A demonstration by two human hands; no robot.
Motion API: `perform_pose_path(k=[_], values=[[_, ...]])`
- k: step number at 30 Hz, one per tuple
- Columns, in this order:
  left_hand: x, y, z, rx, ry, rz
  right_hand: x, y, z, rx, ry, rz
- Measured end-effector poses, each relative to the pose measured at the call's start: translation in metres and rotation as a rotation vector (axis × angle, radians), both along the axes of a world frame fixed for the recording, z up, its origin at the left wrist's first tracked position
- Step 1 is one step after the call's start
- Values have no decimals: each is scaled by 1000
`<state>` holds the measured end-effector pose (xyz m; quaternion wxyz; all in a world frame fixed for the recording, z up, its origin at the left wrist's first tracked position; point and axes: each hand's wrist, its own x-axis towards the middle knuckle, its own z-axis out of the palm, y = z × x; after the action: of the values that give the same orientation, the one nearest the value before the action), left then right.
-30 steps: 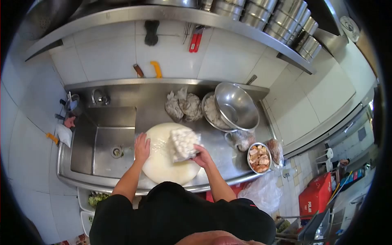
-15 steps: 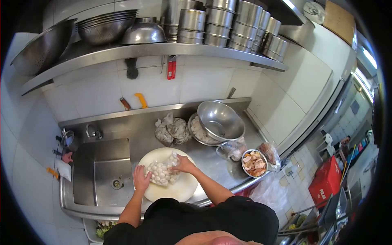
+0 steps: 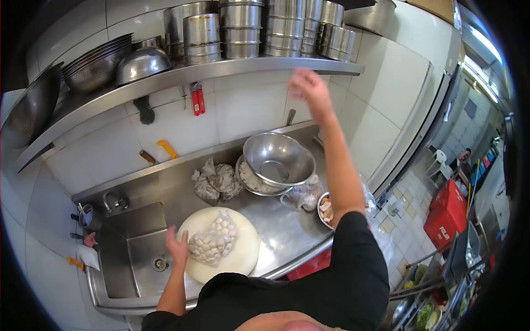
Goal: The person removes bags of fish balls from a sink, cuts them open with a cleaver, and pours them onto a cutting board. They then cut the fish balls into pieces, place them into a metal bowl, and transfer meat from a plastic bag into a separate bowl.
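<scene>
A clear plastic bag of small, round, pale pieces (image 3: pixel 212 241) lies on a round white board (image 3: pixel 245 251) on the steel counter. Beside the bag's left side is my left hand (image 3: pixel 177 243), its fingers apart and nothing held. My right hand (image 3: pixel 309 88) is raised high in front of the shelf's edge, blurred by motion, and its fingers are too smeared to read. A large steel bowl (image 3: pixel 279 160) rests tilted on another bowl with pale contents (image 3: pixel 251 179), behind the board.
To the left is a steel sink (image 3: pixel 146 248) with a faucet (image 3: pixel 115 203). Knotted bags (image 3: pixel 218 182) stand against the back wall. A shelf (image 3: pixel 215 70) carries steel tins and colanders. Right of the counter are a red cooler (image 3: pixel 446 215) and, farther off, a person (image 3: pixel 462 157).
My right hand has left the bag and risen up to the right, near the shelf. My left hand has come off the bag. The view has shifted and turned.
</scene>
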<state>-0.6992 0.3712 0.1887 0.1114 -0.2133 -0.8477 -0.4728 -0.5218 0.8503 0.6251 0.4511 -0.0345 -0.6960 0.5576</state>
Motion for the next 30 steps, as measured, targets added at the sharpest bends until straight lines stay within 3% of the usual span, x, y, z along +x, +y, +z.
perform_pose_path(k=[2,4,6,8,10,11,12,15,18,21,22,24,27,29,30], values=[[-4,46,94,272,108,-105,-16,46,60,84,115,-97],[-1,97,212,388,200,-335,-31,69,112,134,158,-145],[19,140,333,301,412,-559,-47,86,150,163,160,-210],[29,196,421,357,610,-811,-68,113,181,257,184,-334],[35,261,488,441,555,-954,-86,149,201,354,188,-317],[38,289,518,437,342,-1071,-93,163,208,403,189,-311],[35,319,542,413,347,-979,-96,169,216,191,15,-256],[27,397,587,367,328,-619,-100,155,216,176,86,-159],[-10,452,615,208,-93,-771,-92,124,214,71,76,-171],[23,445,609,487,79,-734,-99,154,215,169,91,95],[23,449,610,485,83,-682,-93,131,216,113,156,70],[23,451,604,569,76,-783,-107,183,226,235,223,170],[22,441,605,578,70,-855,-86,133,223,171,359,334],[25,433,605,590,4,-959,-94,143,230,139,571,378],[21,433,604,645,153,-995,-92,144,230,161,621,403]])
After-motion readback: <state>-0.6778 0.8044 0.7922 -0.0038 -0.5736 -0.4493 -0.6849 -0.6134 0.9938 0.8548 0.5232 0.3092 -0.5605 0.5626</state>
